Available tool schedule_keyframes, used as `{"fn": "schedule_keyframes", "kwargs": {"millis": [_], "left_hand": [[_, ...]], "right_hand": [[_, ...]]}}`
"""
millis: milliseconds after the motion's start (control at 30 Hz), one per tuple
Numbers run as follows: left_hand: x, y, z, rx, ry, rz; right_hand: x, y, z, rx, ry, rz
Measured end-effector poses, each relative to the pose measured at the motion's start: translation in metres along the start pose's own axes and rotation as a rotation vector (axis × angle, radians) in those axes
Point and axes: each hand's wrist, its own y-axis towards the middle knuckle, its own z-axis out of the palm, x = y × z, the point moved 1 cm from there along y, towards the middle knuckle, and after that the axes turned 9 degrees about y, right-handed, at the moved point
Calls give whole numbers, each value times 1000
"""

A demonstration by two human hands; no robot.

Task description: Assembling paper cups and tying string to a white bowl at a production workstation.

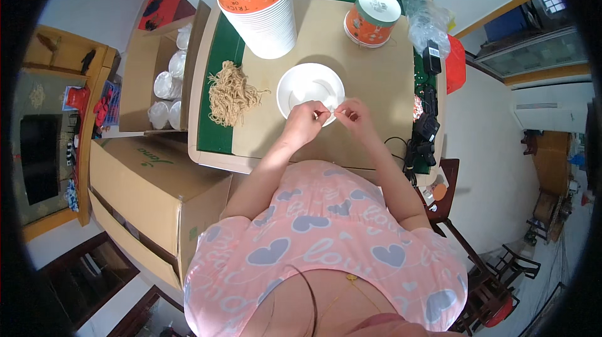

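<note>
Hands over bowl's near rim

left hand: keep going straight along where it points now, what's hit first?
The left hand points up and right across the white bowl; past the rim, the upside-down orange cup looks first in line, though depth is unclear.

The table carries one white lid, one tall stack of paper cups, one single upturned cup, one heap of tan strings and one plastic bag. Two cardboard boxes stand beside it.
</note>
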Motion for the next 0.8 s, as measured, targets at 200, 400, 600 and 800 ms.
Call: {"fn": "schedule_keyframes", "kwargs": {"millis": [200,400,600,800], "left_hand": [[-5,-5,-1,-33,-78,-12],[-19,-9,-14,-54,-128,-18],[-12,-5,-31,57,102,72],[37,16,-65,-69,1071,463]], "right_hand": [[12,-7,2,30,-182,-195],[3,-11,2,-18,-273,-168],[-23,-3,-13,44,-206,-159],[-4,26,-60,384,-163,46]]}}
